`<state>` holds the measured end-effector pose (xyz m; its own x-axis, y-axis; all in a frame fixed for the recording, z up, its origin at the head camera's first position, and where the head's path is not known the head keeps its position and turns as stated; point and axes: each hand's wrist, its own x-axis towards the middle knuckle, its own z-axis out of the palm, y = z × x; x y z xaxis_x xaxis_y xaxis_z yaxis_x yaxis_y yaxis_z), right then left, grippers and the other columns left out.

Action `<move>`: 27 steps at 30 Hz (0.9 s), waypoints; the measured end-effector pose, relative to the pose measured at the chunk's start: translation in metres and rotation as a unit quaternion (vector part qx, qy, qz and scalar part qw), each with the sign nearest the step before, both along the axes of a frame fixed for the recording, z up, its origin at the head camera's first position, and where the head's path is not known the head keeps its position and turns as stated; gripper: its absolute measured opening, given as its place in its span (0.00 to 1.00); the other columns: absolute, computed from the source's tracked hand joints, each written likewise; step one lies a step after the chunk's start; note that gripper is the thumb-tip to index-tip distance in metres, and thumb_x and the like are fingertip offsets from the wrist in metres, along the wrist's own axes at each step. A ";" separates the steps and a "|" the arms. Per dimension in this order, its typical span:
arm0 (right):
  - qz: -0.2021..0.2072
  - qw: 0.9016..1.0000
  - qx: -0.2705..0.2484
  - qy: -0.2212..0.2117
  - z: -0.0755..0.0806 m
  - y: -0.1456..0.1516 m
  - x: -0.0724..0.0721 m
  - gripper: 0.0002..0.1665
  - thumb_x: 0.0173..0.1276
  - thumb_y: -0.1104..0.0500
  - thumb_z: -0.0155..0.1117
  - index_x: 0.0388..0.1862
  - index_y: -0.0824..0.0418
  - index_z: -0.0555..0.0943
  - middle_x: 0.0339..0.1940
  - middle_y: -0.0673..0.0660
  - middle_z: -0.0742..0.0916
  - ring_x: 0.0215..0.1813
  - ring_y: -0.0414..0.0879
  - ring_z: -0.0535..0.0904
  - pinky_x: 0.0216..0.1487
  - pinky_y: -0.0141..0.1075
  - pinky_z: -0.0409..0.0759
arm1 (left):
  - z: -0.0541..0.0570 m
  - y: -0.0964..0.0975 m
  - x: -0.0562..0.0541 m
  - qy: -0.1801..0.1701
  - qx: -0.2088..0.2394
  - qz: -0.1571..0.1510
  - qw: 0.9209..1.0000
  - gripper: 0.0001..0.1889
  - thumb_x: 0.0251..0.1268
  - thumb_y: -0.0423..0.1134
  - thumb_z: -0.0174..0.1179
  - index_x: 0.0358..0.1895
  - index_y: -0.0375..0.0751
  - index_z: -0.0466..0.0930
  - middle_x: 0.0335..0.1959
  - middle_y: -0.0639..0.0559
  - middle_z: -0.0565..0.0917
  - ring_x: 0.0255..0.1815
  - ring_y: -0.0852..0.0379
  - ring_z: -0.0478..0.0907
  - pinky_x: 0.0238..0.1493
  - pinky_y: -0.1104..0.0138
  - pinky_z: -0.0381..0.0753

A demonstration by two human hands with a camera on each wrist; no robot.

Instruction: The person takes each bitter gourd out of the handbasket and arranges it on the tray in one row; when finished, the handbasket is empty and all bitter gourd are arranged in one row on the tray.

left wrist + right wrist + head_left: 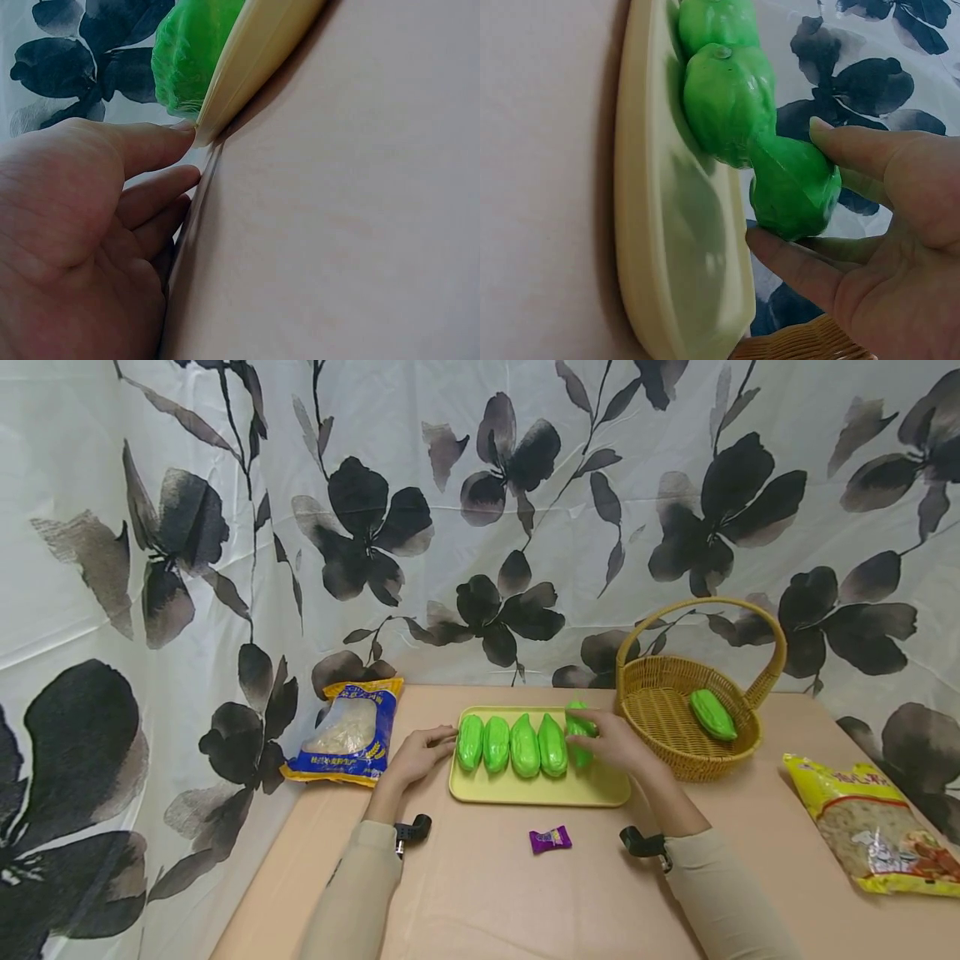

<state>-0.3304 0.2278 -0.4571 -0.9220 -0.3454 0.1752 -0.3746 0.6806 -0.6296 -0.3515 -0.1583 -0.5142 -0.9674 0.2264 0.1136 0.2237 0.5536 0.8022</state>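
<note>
A yellow tray lies on the table with a row of several ridged, glossy green bitter gourds on it. At the tray's right end, my right hand pinches the last bitter gourd between thumb and fingers. That gourd is tilted over the tray's far rim in the right wrist view, close against its neighbour. My left hand is at the tray's left edge, its thumb tip at the rim and its other fingers loosely extended below.
A wicker basket with a tall handle stands at the back right, one green gourd inside. A blue and yellow bag lies left of the tray, a yellow food bag far right. A purple wrapped candy lies before the tray.
</note>
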 end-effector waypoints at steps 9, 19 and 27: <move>0.008 1.000 0.020 0.001 -0.007 0.001 -0.004 0.32 0.75 0.56 0.68 0.74 0.65 0.75 0.71 0.71 0.78 0.74 0.69 0.70 0.77 0.66 0.66 | -0.002 0.000 -0.001 0.002 -0.002 0.002 1.000 0.21 0.76 0.46 0.64 0.68 0.51 0.82 0.74 0.47 0.77 0.80 0.45 0.67 0.84 0.51 0.61; 0.008 0.999 0.038 0.018 -0.016 0.002 -0.004 0.31 0.76 0.55 0.66 0.74 0.65 0.75 0.67 0.71 0.80 0.68 0.66 0.74 0.74 0.65 0.70 | -0.001 -0.001 -0.001 0.003 0.001 0.003 1.000 0.21 0.75 0.45 0.64 0.68 0.49 0.83 0.74 0.46 0.77 0.80 0.46 0.67 0.84 0.52 0.61; 0.010 0.999 0.047 0.022 -0.016 0.000 -0.003 0.32 0.75 0.53 0.67 0.74 0.65 0.75 0.59 0.71 0.82 0.61 0.61 0.75 0.64 0.60 0.76 | -0.001 0.001 -0.001 -0.001 0.002 0.006 1.000 0.21 0.76 0.44 0.64 0.68 0.49 0.82 0.74 0.46 0.76 0.80 0.46 0.66 0.85 0.53 0.60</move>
<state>-0.3339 0.2279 -0.4732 -0.9070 -0.3799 0.1817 -0.4143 0.7281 -0.5461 -0.3524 -0.1571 -0.5156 -0.9705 0.2135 0.1117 0.2143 0.5529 0.8052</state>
